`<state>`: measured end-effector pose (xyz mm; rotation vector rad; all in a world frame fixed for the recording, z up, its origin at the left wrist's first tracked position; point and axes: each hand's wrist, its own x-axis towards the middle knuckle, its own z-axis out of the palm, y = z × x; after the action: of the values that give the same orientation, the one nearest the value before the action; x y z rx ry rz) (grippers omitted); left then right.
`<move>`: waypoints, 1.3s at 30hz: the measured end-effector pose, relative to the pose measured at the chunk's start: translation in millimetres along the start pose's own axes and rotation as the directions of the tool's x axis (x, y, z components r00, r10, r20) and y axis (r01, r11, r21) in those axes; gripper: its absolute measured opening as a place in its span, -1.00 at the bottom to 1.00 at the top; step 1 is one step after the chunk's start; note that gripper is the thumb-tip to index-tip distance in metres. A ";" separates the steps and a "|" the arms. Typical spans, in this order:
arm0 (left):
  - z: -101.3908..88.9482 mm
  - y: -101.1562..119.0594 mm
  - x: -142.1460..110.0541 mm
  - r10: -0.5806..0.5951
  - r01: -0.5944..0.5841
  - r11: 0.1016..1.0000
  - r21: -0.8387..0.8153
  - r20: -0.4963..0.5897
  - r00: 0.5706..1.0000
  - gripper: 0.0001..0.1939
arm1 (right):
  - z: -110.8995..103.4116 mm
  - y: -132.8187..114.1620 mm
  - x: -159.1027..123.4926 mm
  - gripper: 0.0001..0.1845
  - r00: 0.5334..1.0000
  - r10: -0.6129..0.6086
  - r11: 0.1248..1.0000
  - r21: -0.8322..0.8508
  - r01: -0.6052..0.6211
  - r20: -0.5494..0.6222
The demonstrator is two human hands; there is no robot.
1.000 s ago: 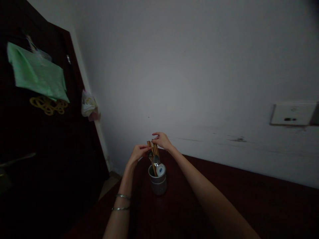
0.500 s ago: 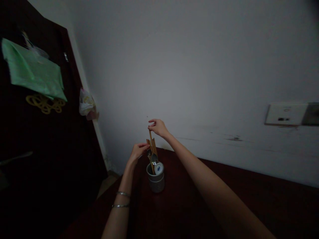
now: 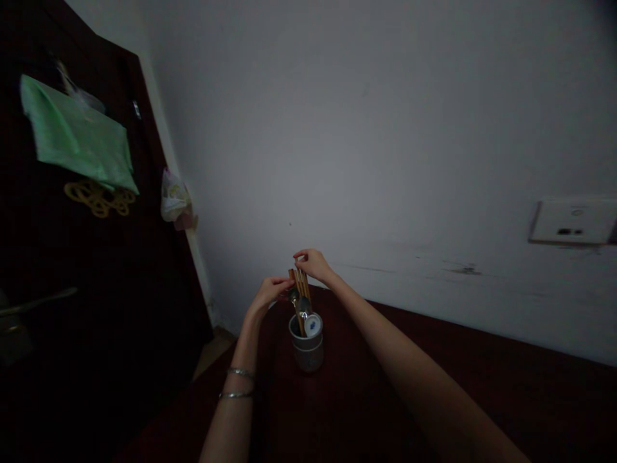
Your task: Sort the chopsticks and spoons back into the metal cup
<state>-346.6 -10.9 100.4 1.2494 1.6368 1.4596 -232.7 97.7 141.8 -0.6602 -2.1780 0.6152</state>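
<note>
A grey cylindrical utensil holder (image 3: 308, 354) stands upright on the dark red table. Several wooden chopsticks (image 3: 308, 290) rise from it, along with metal spoons (image 3: 303, 305) and a white spoon with a blue mark (image 3: 312, 325). From above, my right hand (image 3: 312, 263) pinches the top of one chopstick (image 3: 297, 262) whose lower part is among the others. My left hand (image 3: 270, 293) is on the left side of the bunch, fingers closed against the chopsticks near their tops; its exact grip is partly hidden.
The dark red table (image 3: 347, 399) meets a pale wall (image 3: 385, 128) behind the holder. On the left is a dark door (image 3: 96, 289) with a green cloth (image 3: 80, 138) hanging on it. A plastic bag (image 3: 174, 199) hangs beside the frame; a socket plate (image 3: 571, 222) is at right.
My right hand has come down with the chopstick, which now sits lower in the holder. My left hand stays at the bunch. The view has shifted slightly left.
</note>
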 end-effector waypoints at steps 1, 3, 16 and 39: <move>-2.1 1.1 -0.8 -0.004 0.004 1.000 0.001 0.007 1.000 -0.57 | -0.2 0.1 -1.9 -0.68 1.000 -0.002 1.000 -0.008 0.002 0.012; -8.0 4.1 -3.2 -0.012 0.012 0.999 0.031 -0.013 1.000 -0.56 | -1.1 0.2 -5.8 -0.66 0.999 -0.008 1.000 -0.018 0.008 0.041; -11.9 23.3 -18.0 0.012 -0.105 0.893 0.438 0.210 0.978 -0.75 | -18.4 7.7 -22.4 -0.65 0.996 -0.038 0.999 0.026 0.036 0.076; -3.9 56.6 -36.3 0.570 -0.402 0.784 0.474 -0.290 0.769 -0.78 | -40.9 -12.0 -109.1 -0.46 0.954 -0.151 0.960 0.192 0.204 -0.258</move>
<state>-322.7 -48.7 150.7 1.7974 2.0588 1.8906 -141.4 29.2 115.7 -0.3936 -1.8857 0.6301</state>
